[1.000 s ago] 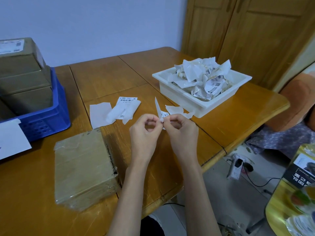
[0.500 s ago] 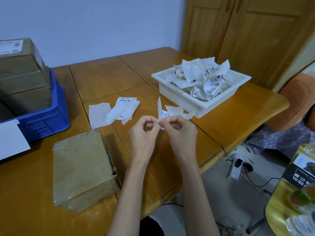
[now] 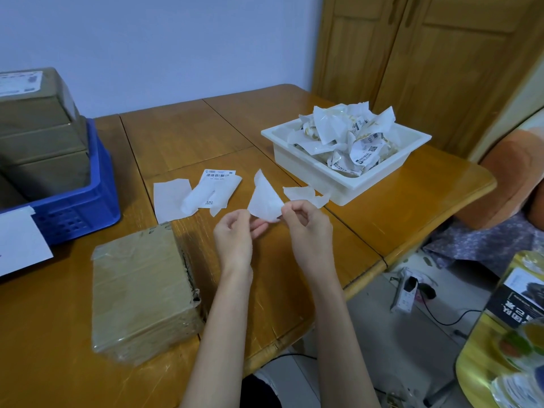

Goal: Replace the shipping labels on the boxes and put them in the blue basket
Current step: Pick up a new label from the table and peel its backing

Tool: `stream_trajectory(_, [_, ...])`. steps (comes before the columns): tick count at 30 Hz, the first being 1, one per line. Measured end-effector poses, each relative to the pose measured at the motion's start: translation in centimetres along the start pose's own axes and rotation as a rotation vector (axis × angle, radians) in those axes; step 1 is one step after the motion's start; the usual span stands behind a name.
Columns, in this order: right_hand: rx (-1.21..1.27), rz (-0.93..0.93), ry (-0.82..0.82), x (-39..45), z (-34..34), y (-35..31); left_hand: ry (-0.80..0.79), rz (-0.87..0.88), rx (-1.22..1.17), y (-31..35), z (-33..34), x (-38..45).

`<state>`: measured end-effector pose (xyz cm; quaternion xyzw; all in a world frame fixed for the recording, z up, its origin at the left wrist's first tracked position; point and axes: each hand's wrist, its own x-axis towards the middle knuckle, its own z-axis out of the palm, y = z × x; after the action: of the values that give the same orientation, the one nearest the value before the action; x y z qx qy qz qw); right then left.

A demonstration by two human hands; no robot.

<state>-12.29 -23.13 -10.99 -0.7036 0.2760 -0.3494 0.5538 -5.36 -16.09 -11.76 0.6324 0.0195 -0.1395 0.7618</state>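
Observation:
Both hands hold a white label sheet point(image 3: 264, 200) above the table's middle. My left hand point(image 3: 235, 234) pinches its lower left edge and my right hand point(image 3: 306, 223) pinches its right corner. A taped brown cardboard box point(image 3: 141, 290) lies on the table to the left of my left forearm, with no label on its top face. The blue basket point(image 3: 85, 198) stands at the far left with several brown boxes stacked inside; the top one bears a label point(image 3: 19, 83).
A printed label and blank backing sheets point(image 3: 203, 192) lie behind my hands, with a torn scrap point(image 3: 303, 194) beside a white tray point(image 3: 323, 175) full of crumpled labels. A white sheet point(image 3: 20, 245) lies at the left edge. The table's front edge runs diagonally on the right.
My hands have drawn apart, and the small folded piece between them has spread open into a wider white sheet. The box and basket have not moved.

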Motion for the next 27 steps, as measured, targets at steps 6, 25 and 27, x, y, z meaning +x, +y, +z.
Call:
stream_trajectory(6, [0.184, 0.168, 0.238, 0.3, -0.7, -0.4, 0.138, -0.085, -0.210, 0.5, -0.9, 0.3])
stream_trajectory(25, [0.357, 0.150, 0.241, -0.3, -1.2, -1.8, -0.042, -0.008, 0.176, 0.9, 0.9, -0.3])
stream_trajectory(27, [0.353, 0.141, 0.229, -0.4, -1.3, -1.9, -0.018, 0.019, 0.183, 0.5, 1.0, -0.3])
